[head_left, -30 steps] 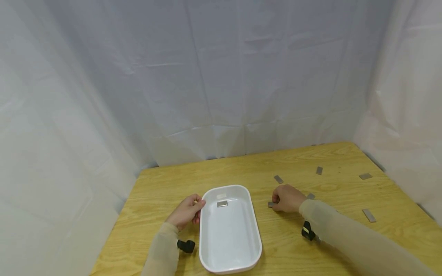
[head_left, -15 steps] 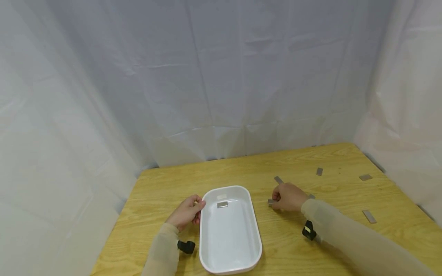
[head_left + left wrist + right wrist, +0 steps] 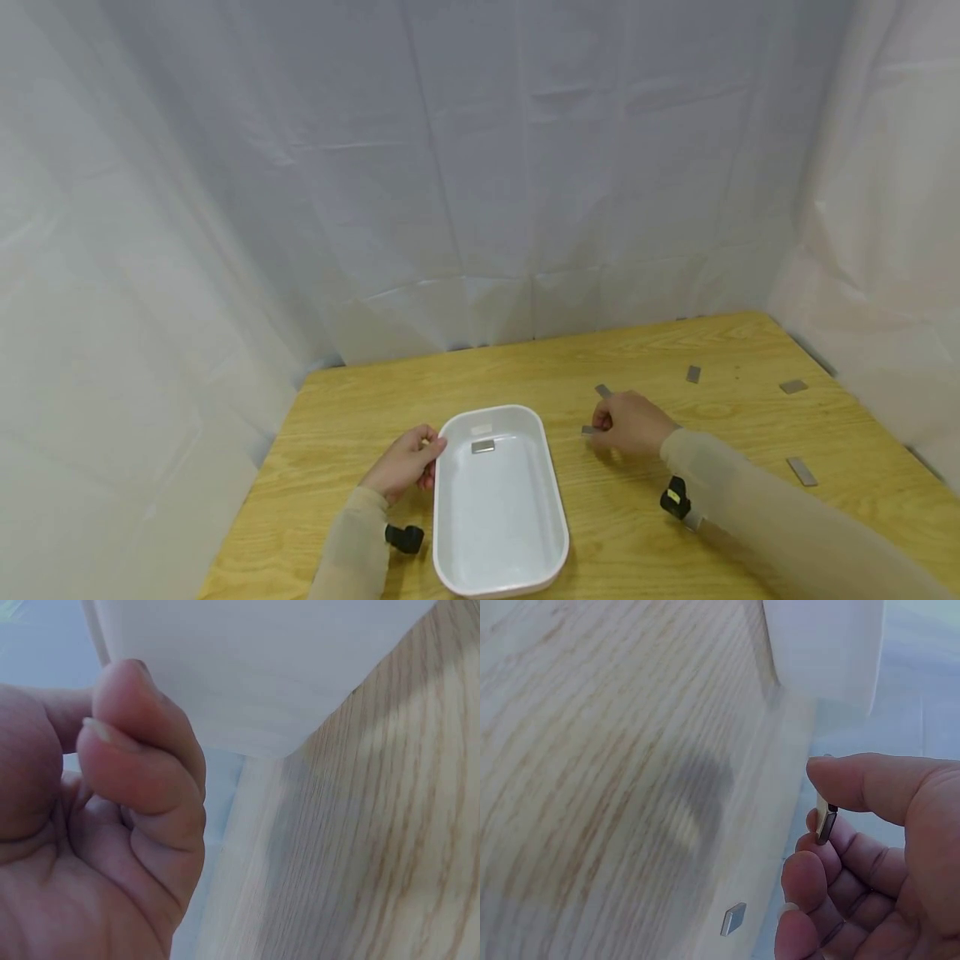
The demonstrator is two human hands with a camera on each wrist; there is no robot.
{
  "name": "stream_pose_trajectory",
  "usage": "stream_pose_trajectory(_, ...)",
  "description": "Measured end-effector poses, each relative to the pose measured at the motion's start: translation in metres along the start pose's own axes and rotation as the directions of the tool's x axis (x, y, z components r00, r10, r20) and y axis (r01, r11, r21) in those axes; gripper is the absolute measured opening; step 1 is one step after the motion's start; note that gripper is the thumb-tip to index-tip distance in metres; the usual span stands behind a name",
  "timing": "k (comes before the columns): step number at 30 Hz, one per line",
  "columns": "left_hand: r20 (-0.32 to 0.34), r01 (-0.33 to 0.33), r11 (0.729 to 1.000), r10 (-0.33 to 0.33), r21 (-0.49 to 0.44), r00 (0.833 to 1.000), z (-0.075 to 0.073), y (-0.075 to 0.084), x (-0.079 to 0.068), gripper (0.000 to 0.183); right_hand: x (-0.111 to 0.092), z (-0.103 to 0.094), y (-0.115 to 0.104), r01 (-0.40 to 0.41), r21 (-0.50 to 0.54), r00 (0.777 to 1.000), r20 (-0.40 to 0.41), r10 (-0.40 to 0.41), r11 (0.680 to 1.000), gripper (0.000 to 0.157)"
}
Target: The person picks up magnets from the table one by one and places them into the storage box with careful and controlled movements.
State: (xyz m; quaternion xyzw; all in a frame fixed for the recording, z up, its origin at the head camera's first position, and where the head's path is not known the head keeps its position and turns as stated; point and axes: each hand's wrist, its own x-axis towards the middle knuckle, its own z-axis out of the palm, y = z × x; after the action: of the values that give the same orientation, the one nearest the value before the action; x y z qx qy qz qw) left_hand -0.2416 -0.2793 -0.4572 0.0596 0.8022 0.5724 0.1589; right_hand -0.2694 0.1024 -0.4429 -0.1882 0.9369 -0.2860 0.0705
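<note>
A white rectangular tray (image 3: 498, 517) with rounded corners sits on the wooden table, holding one small flat metal piece (image 3: 483, 447) near its far end. At the tray's left side, my left hand (image 3: 405, 462) pinches the rim between thumb and curled fingers; in the left wrist view the fingertips (image 3: 124, 705) are right against the white wall. My right hand (image 3: 633, 423), to the right of the tray, pinches a thin rectangular metal piece (image 3: 826, 821) between thumb and fingers. The right wrist view has it raised over the table, its shadow on the wood below.
Several similar metal pieces lie scattered over the right side of the table (image 3: 352, 417): one just beyond my right hand (image 3: 603, 390), others farther right, including a piece (image 3: 802, 471) near the right edge. White sheeting (image 3: 480, 167) hangs behind and on both sides.
My right hand has picked the metal piece up off the table and moved slightly up and to the right with it. My left hand and the tray have stayed put.
</note>
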Motion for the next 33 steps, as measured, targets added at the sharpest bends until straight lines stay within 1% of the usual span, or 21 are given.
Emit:
stream_pose_trajectory(3, -0.002, 0.008, 1.0, -0.008, 0.004, 1.0, 0.0, 0.001, 0.0, 0.029, 0.0, -0.001, -0.001, 0.002, 0.009, 1.0, 0.002, -0.002, 1.0, 0.012)
stream_pose_trajectory(10, 0.0, 0.004, 1.0, -0.004, 0.001, 1.0, 0.0, 0.001, -0.001, 0.029, 0.0, -0.005, -0.006, 0.058, 0.014, 0.998, -0.024, -0.057, 0.998, 0.011)
stream_pose_trajectory(12, -0.001, 0.002, 1.0, -0.002, 0.0, 1.0, 0.0, 0.001, 0.0, 0.029, 0.0, -0.006, -0.009, 0.058, 0.023, 0.998, -0.023, -0.058, 0.998, 0.011)
stream_pose_trajectory(22, 0.012, 0.008, 1.0, -0.008, -0.01, 1.0, -0.002, -0.001, 0.001, 0.029, 0.0, -0.009, -0.021, 0.107, 0.005, 0.994, -0.034, -0.107, 0.994, 0.011)
stream_pose_trajectory(26, 0.013, 0.011, 1.0, -0.011, -0.012, 1.0, -0.001, 0.0, 0.001, 0.029, -0.001, -0.011, -0.03, 0.112, -0.007, 0.993, -0.031, -0.112, 0.994, 0.011)
stream_pose_trajectory(33, 0.002, 0.01, 1.0, -0.01, -0.017, 1.0, -0.001, -0.001, 0.002, 0.028, -0.004, -0.015, -0.051, 0.129, 0.02, 0.992, -0.01, -0.128, 0.992, 0.009)
